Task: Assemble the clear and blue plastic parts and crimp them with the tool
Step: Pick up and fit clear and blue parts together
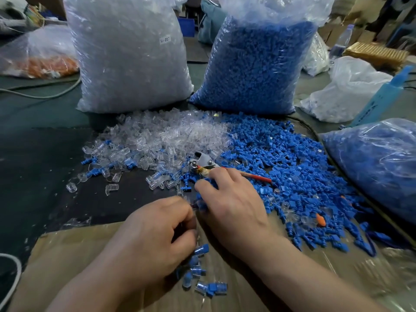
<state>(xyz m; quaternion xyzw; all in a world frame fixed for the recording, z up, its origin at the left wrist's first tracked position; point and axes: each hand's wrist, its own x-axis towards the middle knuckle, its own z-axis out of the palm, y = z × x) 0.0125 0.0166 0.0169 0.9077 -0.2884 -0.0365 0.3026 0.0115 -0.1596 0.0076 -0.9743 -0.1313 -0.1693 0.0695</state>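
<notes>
right hand [234, 206] pinching blue part [201, 204] | left hand [155, 235] curled, hold unclear | crimp tool [203, 162] just beyond right hand, handle rightward

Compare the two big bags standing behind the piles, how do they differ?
The left bag holds clear parts; the right bag holds blue ones. The left bag carries a small white label; the right bag shows none. Both are see-through plastic, stand upright and look full.

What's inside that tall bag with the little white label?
Clear plastic parts show through the film of the bag, like the loose clear pile in front. Its core is hidden, so anything else inside cannot be seen.
</notes>
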